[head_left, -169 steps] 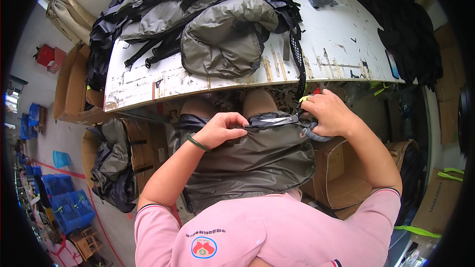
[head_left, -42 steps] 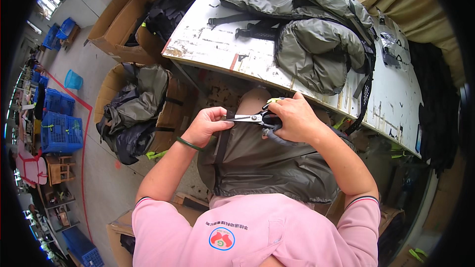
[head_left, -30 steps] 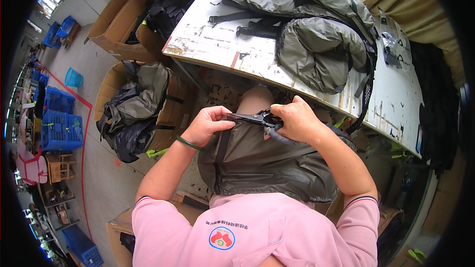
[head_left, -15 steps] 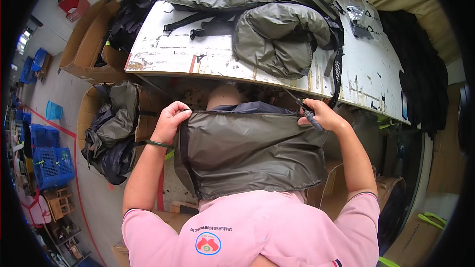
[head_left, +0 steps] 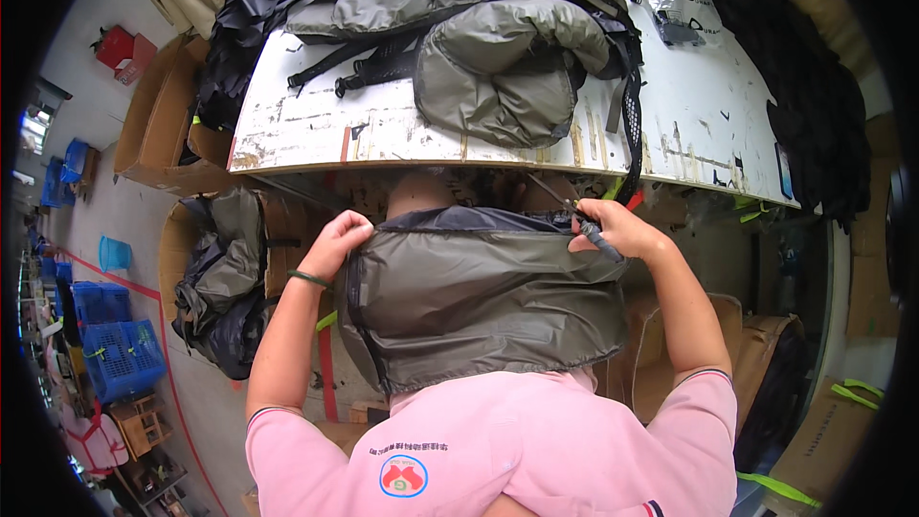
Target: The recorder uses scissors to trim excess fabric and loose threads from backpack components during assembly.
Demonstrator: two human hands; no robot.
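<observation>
A grey-green piece of sewn fabric with black seams lies stretched over my lap. My left hand is closed, pinching its upper left corner between thumb and fingers. Along the top edge a dark lining shows. At the upper right corner, my right hand is wrapped round a pair of scissors, blades pointing up and left toward the table. Whether the right fingers also grip the fabric is hard to see.
In front stands a white worn table with a grey-green backpack, straps and a clear plastic bag on it. Dark cloth hangs at its right end. Cardboard boxes stand left, one holding more fabric. Blue crates lie farther left.
The whole view has shifted slightly. More of the dark lining shows along the fabric's top edge. Both hands keep their hold at the two upper corners, almost unmoved.
</observation>
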